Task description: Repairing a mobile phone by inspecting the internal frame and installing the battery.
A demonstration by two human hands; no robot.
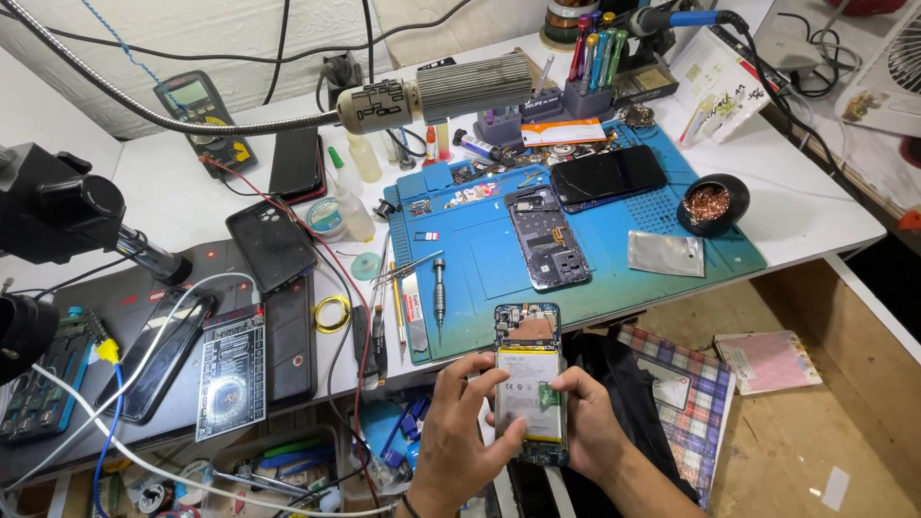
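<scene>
Over on the left we've got a black-and-white printed rectangular board [230,376] lying flat, and a silvery flat pouch [666,253] sits right on the blue mat [480,259]. Near edge: our left hand [460,436] and right hand [590,422] both curl around one opened phone [530,384], its pale battery facing up. Two more phones lie on the mat.

Bright even light falling from above, white table [815,216] glaring slightly, soft short shadows lying under tools, wide-angle bending showing at frame edges, lower left clutter sitting dimmer, centre staying sharp.
</scene>
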